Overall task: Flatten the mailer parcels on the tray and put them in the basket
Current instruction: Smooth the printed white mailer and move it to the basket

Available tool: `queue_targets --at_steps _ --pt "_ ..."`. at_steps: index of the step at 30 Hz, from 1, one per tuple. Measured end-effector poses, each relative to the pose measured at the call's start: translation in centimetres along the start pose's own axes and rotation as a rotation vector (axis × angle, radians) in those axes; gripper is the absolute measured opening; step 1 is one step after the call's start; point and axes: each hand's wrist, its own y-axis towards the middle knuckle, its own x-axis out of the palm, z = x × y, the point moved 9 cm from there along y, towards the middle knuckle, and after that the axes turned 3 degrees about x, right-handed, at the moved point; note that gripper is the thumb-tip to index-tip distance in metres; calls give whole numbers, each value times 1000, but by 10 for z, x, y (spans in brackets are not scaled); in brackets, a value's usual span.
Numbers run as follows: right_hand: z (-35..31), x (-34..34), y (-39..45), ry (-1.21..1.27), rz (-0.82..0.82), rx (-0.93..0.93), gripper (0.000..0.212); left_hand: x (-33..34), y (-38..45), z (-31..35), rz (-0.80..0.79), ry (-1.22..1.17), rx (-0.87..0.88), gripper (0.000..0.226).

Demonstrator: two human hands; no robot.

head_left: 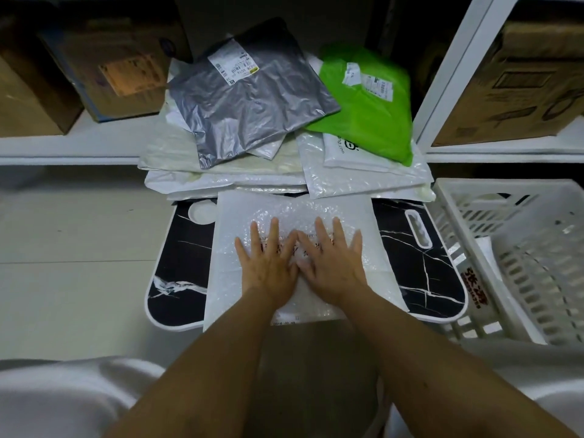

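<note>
- Both hands act as the grip here: left hand [268, 263] and right hand [331, 260] lie palm down, fingers straight and spread, side by side with inner fingers touching. Nothing is grasped; they press flat.
- Under them is a white bubble mailer [294, 216], lying across the middle of the black marble-patterned tray [420, 267], its near edge hanging over the tray's near rim.
- To flatten well, I judge the palms should sweep outward from the centre toward the mailer's edges, pushing air and bulges to the sides, with even weight so the mailer does not slide off the tray.
- Beyond the tray, more parcels wait in a pile: a grey mailer [249, 102], a green mailer [373, 105] and several white ones [363, 175] beneath.
- On the right stands the white slatted basket [518, 241], just beside the tray; something white seems to lie inside it already.
- Cardboard boxes [113, 64] sit on white shelves behind.
</note>
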Motion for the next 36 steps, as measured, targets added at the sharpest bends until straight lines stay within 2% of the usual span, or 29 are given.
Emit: queue_targets --at_steps 6,14,16,20,23,26,29,32,36 --pt "7 30 5 26 -203 28 67 18 6 -3 -136 -33 30 60" --pt "8 30 10 66 -234 53 62 20 11 -7 -164 -69 22 59" --pt "9 23 17 44 -185 75 59 10 17 -9 -87 -63 4 59" --pt "-2 -10 37 30 68 54 37 -24 37 -5 124 13 4 48" --pt "-11 -21 54 75 168 28 46 -21 50 -5 88 25 -4 57" --pt "-4 9 64 48 -47 -27 54 2 58 -16 -27 35 12 65" --pt "16 32 63 141 -187 65 55 18 62 -23 -135 33 30 67" --pt "19 38 63 172 -234 124 58 24 63 -30 -180 -23 -22 68" --pt "24 36 63 179 -196 195 62 25 57 -47 -133 -142 -184 75"
